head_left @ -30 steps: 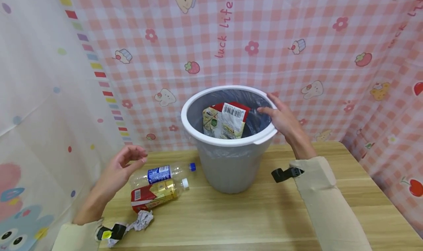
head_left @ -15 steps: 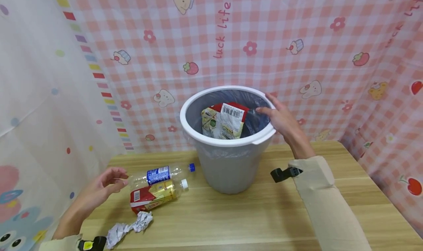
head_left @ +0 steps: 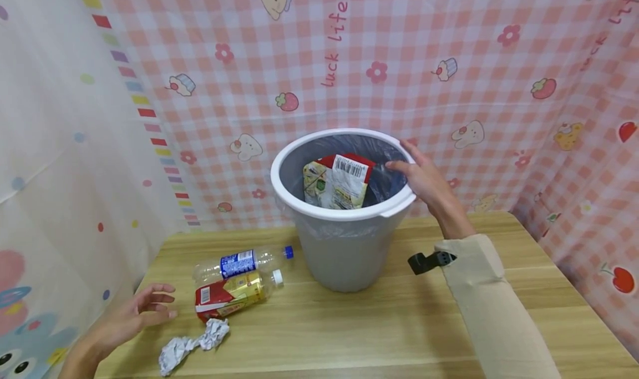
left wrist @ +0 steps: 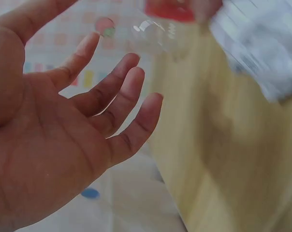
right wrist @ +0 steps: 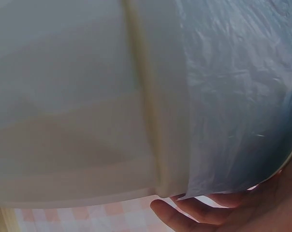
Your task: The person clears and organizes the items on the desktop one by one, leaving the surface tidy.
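Note:
A grey trash can (head_left: pixel 344 251) with a white rim and a plastic liner stands tilted slightly toward me in the head view. My right hand (head_left: pixel 430 182) grips its right rim, thumb inside and fingers along the outer wall; in the right wrist view the fingers (right wrist: pixel 199 212) show below the liner. Inside the can lies a red and white food wrapper (head_left: pixel 346 182) with a barcode. My left hand (head_left: pixel 127 317) hovers at the left table edge with fingers spread and nothing in it. Just right of it lies crumpled white paper (head_left: pixel 172 354).
Between left hand and can, two plastic bottles lie on their sides: a clear one with a blue label (head_left: pixel 238 263) and blue cap, and one with a red and gold label (head_left: pixel 232 294) and white cap. Patterned curtains (head_left: pixel 224 101) hang around the wooden table (head_left: pixel 349 334).
My left hand has moved left and down, away from the bottles toward the near left table edge, uncovering more of the crumpled paper. My right hand stays on the rim.

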Demonstrator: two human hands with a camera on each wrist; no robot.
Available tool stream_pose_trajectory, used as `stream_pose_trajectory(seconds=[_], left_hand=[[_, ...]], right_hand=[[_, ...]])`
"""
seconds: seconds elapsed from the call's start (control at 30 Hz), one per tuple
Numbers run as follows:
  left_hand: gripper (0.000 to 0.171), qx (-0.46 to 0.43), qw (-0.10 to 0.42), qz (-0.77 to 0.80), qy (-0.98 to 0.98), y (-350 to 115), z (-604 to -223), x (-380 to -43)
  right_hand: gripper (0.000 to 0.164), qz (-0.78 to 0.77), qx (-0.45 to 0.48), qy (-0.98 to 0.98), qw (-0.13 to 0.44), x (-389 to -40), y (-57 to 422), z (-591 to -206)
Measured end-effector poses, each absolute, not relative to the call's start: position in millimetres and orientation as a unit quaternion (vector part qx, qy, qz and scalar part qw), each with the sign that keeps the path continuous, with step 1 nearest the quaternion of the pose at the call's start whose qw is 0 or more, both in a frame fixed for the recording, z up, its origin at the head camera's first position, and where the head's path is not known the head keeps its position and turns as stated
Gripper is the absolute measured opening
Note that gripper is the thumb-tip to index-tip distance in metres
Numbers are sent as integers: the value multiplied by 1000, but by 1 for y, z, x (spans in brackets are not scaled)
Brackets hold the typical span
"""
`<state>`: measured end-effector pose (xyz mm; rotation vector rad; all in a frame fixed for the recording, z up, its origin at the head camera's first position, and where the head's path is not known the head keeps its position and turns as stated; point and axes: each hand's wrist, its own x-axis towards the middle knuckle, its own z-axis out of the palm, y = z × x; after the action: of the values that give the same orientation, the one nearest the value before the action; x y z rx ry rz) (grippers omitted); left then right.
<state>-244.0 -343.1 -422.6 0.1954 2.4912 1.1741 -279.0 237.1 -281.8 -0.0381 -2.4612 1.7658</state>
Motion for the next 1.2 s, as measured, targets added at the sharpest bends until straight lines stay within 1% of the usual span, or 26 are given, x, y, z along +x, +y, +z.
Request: stream_pose_trajectory(seconds=[0.1, 0.37, 0.57, 0.77, 0.9, 1.07, 1.2], left_hand=[[62, 64, 219, 424, 877, -350, -431, -242], [69, 76, 268, 435, 856, -360, -448, -239], [70, 105, 303, 444, 837, -366, -458, -236], [69, 96, 340, 465, 812, -371, -468, -232], [70, 94, 348, 481, 799, -371, -468, -228], [71, 68, 357, 499, 787, -369, -470, -225], [69, 55, 347, 483, 802, -369, -473, -226]], right_hand=[[73, 584, -11, -810, 57, -279, 237, -282], [73, 589, -10, -806, 56, -279, 238, -282], [73, 589, -11, -806, 59, -279, 238, -281], [73, 586, -15, -808, 59, -279, 238, -282], [73, 584, -19, -809, 61, -279, 239, -282], [73, 585, -16, -809, 62, -279, 237, -282], [74, 585, -15, -809, 61, -279, 237, -282]])
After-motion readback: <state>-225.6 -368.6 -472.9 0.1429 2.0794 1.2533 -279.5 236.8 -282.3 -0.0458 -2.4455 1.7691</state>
